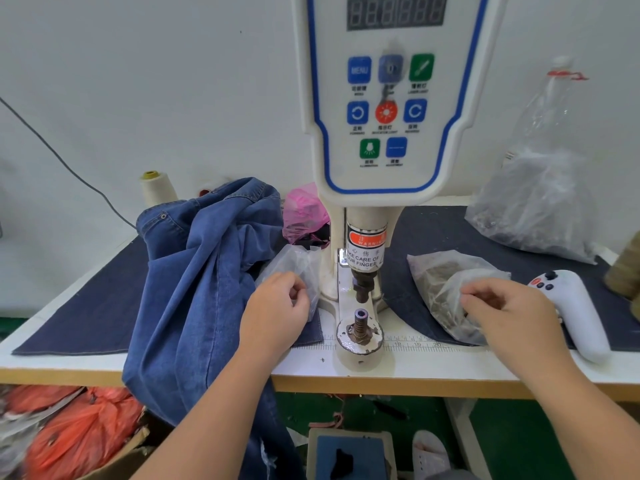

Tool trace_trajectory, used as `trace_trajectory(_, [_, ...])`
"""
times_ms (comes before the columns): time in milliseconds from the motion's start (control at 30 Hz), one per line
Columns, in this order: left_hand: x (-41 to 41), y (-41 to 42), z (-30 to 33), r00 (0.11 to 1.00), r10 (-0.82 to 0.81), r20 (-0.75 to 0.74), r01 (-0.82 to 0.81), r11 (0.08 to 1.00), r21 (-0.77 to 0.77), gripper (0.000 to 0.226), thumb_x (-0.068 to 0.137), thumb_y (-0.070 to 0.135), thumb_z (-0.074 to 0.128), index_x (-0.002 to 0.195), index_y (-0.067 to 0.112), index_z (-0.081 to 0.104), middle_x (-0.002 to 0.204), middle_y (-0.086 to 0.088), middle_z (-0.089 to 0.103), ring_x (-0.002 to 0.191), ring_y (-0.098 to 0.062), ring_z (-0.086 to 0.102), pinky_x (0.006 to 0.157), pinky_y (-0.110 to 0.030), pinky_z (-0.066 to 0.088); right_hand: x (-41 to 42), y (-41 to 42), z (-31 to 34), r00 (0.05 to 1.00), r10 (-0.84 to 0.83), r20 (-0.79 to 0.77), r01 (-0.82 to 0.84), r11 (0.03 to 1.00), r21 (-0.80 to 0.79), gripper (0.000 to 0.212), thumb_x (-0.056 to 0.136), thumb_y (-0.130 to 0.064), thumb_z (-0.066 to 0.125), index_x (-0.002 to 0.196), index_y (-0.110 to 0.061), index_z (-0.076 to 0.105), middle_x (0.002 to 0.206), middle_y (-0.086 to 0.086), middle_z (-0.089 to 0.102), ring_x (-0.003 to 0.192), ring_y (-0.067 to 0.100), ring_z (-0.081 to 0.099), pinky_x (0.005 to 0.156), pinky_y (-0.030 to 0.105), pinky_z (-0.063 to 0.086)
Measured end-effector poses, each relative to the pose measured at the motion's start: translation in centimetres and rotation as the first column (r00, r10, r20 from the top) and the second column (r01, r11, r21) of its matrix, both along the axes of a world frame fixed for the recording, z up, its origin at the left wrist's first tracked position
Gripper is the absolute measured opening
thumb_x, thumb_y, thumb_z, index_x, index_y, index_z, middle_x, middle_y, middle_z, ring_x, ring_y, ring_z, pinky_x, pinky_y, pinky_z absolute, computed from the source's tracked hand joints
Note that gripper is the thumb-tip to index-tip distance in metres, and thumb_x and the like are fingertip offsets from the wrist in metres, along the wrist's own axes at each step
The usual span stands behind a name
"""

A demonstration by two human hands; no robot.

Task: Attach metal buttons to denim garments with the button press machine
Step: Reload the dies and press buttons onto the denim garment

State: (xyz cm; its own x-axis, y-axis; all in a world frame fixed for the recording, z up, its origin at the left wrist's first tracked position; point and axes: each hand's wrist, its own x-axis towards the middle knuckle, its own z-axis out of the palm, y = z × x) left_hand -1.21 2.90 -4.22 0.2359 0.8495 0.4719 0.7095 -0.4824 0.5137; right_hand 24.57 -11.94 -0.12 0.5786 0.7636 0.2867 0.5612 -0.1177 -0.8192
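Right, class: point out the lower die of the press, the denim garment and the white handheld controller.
lower die (360, 315), head view, its purple top ring.
denim garment (194, 271), head view, mid fold.
white handheld controller (576, 306), head view, its grip.

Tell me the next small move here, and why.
Probably draw one part out of each bag and seat the first on the lower die. It sits bare, and the left hand and right hand are at clear bags, denim garment aside.

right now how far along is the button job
Early in the cycle. Done: one denim garment shows a fitted button near its waistband. In hand: the left hand and right hand each reach into a plastic bag, seemingly picking parts. Left: the press's lower post is bare, with no cloth under it.
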Motion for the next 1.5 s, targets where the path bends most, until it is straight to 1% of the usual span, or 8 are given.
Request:
trace_trajectory(167, [0.0, 0.0, 0.1, 1.000, -0.001, 0.001, 0.001, 1.000, -0.006, 0.008, 0.089, 0.018, 0.058, 0.084, 0.018, 0.064, 0.074, 0.009, 0.055, 0.071, -0.008, 0.052, 0.060, -0.029, 0.047, -3.4, -0.1, 0.4, 0.902, 0.175, -0.395, -0.137, 0.983, 0.123, 0.031, 0.084, -0.002, 0.068, 0.072, -0.029, 0.076, 0.065, 0.000, 0.069, 0.058, 0.011, 0.058, 0.061, 0.030, 0.049])
trace_trajectory(300, [0.0, 0.0, 0.0, 1.000, -0.001, 0.000, 0.001, 1.000, -0.006, 0.008, 0.089, 0.018, 0.058, 0.084, 0.017, 0.064, 0.075, 0.009, 0.056, 0.072, -0.008, 0.052, 0.061, -0.028, 0.045, -6.5, 0.5, 0.5, 0.803, 0.316, -0.506, -0.242, 0.948, 0.208, 0.036, 0.081, 0.001, 0.070, 0.084, -0.035, 0.073, 0.069, 0.005, 0.069, 0.058, 0.013, 0.057, 0.057, 0.027, 0.047])
trace_trajectory(533, [0.0, 0.0, 0.0, 1.000, 0.004, 0.004, -0.004, 1.000, -0.021, 0.009, 0.089, 0.019, 0.057, 0.084, 0.018, 0.064, 0.074, 0.009, 0.055, 0.071, -0.008, 0.051, 0.061, -0.030, 0.046, -9.6, 2.2, 0.7, 0.748, 0.342, -0.568, -0.256, 0.939, 0.228, 0.024, 0.082, 0.005, 0.070, 0.089, -0.017, 0.069, 0.072, 0.010, 0.073, 0.056, 0.012, 0.063, 0.052, 0.020, 0.051])
trace_trajectory(767, [0.1, 0.1, -0.1, 1.000, 0.008, 0.003, -0.008, 1.000, -0.012, 0.009, 0.089, 0.020, 0.057, 0.084, 0.018, 0.064, 0.073, 0.012, 0.053, 0.070, -0.006, 0.051, 0.057, -0.022, 0.040, -9.6, 2.4, 0.4, 0.762, 0.306, -0.570, -0.240, 0.952, 0.191, 0.021, 0.082, 0.003, 0.071, 0.079, -0.018, 0.072, 0.074, 0.007, 0.075, 0.058, 0.012, 0.064, 0.055, 0.023, 0.051])
trace_trajectory(900, [0.0, 0.1, -0.1, 1.000, 0.004, -0.003, -0.004, 1.000, -0.005, 0.009, 0.090, 0.020, 0.057, 0.084, 0.018, 0.064, 0.073, 0.011, 0.053, 0.069, -0.006, 0.050, 0.056, -0.021, 0.039, -9.8, 2.3, 0.5, 0.744, 0.318, -0.588, -0.249, 0.948, 0.198, 0.034, 0.082, 0.004, 0.070, 0.075, -0.029, 0.076, 0.077, 0.008, 0.075, 0.058, 0.013, 0.064, 0.058, 0.026, 0.051])
trace_trajectory(1300, [0.1, 0.1, -0.1, 1.000, 0.009, -0.010, -0.009, 1.000, -0.003, 0.009, 0.089, 0.020, 0.057, 0.083, 0.019, 0.064, 0.072, 0.012, 0.052, 0.069, -0.005, 0.049, 0.056, -0.019, 0.037, -10.8, 2.7, 0.4, 0.747, 0.266, -0.609, -0.183, 0.963, 0.196, 0.027, 0.078, 0.003, 0.074, 0.090, -0.020, 0.066, 0.073, 0.006, 0.073, 0.057, 0.013, 0.063, 0.056, 0.025, 0.050])
trace_trajectory(1367, [0.1, 0.1, -0.1, 1.000, 0.013, -0.007, -0.013, 1.000, -0.007, 0.009, 0.089, 0.020, 0.057, 0.083, 0.019, 0.063, 0.072, 0.012, 0.052, 0.069, -0.005, 0.049, 0.056, -0.019, 0.037, -10.8, 2.4, 0.4, 0.722, 0.270, -0.637, -0.176, 0.962, 0.208, 0.028, 0.078, 0.002, 0.075, 0.093, -0.019, 0.065, 0.077, 0.009, 0.074, 0.059, 0.015, 0.062, 0.057, 0.027, 0.050])
trace_trajectory(1500, [0.0, 0.1, -0.1, 1.000, 0.009, -0.004, -0.009, 1.000, -0.005, 0.009, 0.089, 0.020, 0.057, 0.083, 0.019, 0.063, 0.072, 0.011, 0.052, 0.069, -0.005, 0.049, 0.055, -0.017, 0.035, -11.1, 1.2, 0.6, 0.580, 0.332, -0.744, -0.163, 0.942, 0.293, 0.034, 0.071, 0.000, 0.077, 0.100, -0.015, 0.065, 0.088, 0.018, 0.074, 0.059, 0.015, 0.060, 0.055, 0.027, 0.050])
